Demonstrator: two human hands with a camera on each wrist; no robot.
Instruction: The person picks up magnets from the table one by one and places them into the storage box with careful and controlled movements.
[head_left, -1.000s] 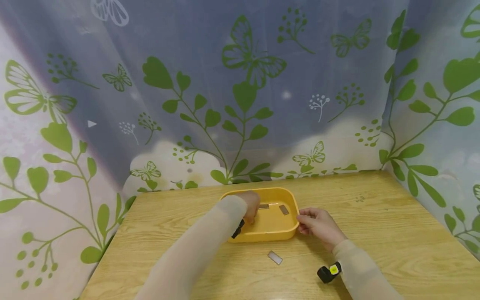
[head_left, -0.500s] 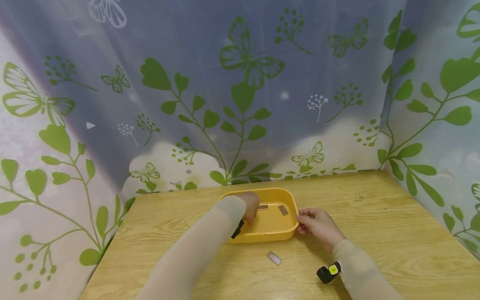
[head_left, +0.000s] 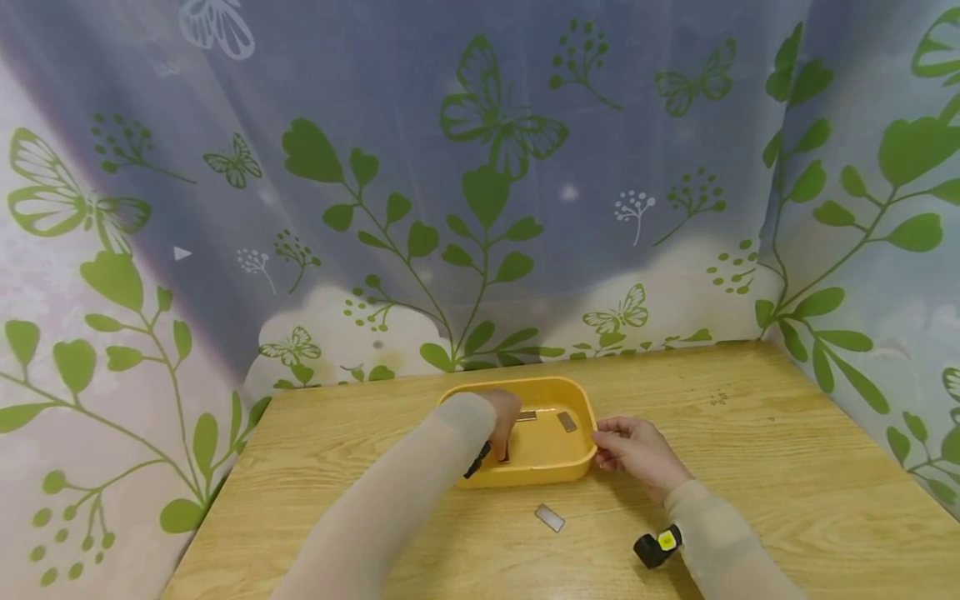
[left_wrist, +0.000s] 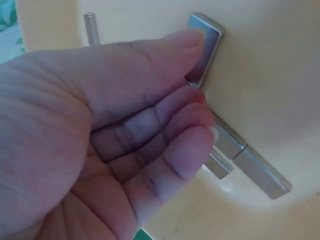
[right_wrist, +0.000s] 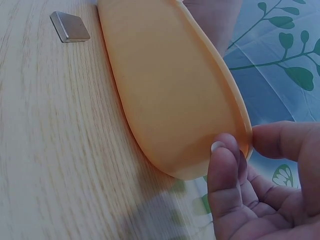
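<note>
Inside the yellow tray [head_left: 577, 467], our left hand [left_wrist: 100, 145] pinches one metal bar [left_wrist: 202, 50] between thumb and fingers (others lie beside it). Our right hand [head_left: 637, 454] grips the tray's rim. We judge it mid-pick; next calls for a clean lift.

The yellow tray [head_left: 577, 467] looks like smooth, matt plastic. The flat bars [left_wrist: 260, 172] inside it are brushed grey metal with a dull sheen, as is the metal piece [head_left: 550, 517] on the table [head_left: 787, 483], which shows a pale, matt wood grain. The printed curtain [head_left: 480, 183] behind is thin cloth.
</note>
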